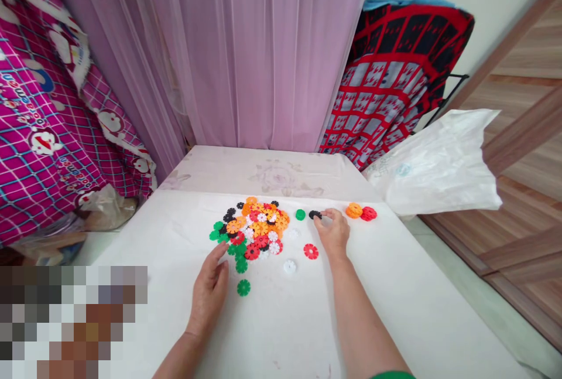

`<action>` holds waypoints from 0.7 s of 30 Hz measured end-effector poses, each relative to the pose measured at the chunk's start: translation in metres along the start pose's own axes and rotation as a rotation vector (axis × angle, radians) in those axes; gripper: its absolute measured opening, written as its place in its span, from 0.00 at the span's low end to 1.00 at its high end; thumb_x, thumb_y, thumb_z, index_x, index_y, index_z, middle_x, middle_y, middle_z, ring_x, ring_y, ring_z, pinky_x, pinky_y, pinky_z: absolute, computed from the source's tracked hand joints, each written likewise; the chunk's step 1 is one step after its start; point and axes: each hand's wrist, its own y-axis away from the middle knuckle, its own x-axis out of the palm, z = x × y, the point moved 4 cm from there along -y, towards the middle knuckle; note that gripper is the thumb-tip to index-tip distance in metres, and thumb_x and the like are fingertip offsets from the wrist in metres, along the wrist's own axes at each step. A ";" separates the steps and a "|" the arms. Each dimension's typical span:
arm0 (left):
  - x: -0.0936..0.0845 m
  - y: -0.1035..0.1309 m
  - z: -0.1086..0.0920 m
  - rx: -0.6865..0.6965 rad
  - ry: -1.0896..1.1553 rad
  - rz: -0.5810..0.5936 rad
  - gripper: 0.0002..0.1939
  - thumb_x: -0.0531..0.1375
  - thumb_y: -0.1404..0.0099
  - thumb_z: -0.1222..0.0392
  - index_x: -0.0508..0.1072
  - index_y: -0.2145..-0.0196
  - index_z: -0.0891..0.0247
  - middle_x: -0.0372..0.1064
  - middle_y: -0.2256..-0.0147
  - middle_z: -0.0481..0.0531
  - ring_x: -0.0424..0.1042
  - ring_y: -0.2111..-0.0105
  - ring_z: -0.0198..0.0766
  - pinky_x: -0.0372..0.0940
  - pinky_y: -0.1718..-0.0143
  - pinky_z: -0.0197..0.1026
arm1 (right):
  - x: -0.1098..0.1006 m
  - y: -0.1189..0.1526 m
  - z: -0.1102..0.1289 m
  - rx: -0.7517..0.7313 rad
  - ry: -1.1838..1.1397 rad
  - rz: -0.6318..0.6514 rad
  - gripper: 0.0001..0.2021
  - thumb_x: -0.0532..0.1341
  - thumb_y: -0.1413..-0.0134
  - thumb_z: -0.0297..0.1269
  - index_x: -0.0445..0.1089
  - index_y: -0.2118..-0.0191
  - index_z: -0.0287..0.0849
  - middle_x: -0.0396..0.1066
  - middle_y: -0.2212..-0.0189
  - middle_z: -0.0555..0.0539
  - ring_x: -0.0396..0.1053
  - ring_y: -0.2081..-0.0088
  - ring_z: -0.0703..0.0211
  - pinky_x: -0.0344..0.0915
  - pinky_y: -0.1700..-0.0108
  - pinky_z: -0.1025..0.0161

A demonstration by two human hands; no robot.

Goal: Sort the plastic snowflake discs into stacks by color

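A mixed pile of flower-shaped plastic discs (263, 224), in orange, red, black, green and white, lies on the white-covered table. My left hand (211, 285) rests at the pile's lower left beside green and red discs, fingers apart, with nothing seen in it. Right of the pile, my right hand (334, 231) pinches a black disc (315, 214) between thumb and fingers. A green disc (300, 214) lies just left of the black one. Nearer me are a red disc (311, 251), a white disc (290, 266) and a single green disc (243, 287).
Orange discs (353, 210) and red discs (369, 214) sit at the table's right side. A white plastic bag (443, 162) stands by the right edge. Behind the table (211, 171) hangs a purple curtain (272, 51). Patterned pink cloth (65, 109) hangs at left.
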 end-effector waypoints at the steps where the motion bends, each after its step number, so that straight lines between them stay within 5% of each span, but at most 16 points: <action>1: 0.000 0.000 0.000 -0.003 -0.002 0.002 0.20 0.56 0.37 0.52 0.71 0.49 0.56 0.69 0.45 0.53 0.65 0.43 0.45 0.58 0.40 0.53 | 0.004 -0.001 0.000 -0.008 0.007 0.007 0.14 0.60 0.55 0.43 0.66 0.62 0.43 0.76 0.66 0.44 0.68 0.59 0.48 0.58 0.54 0.52; 21: -0.001 -0.001 0.002 0.009 -0.013 0.007 0.20 0.55 0.37 0.52 0.71 0.49 0.57 0.68 0.44 0.54 0.66 0.44 0.45 0.61 0.42 0.49 | 0.011 -0.004 -0.001 -0.023 0.025 0.069 0.13 0.58 0.55 0.40 0.67 0.61 0.43 0.75 0.62 0.43 0.66 0.58 0.48 0.58 0.54 0.53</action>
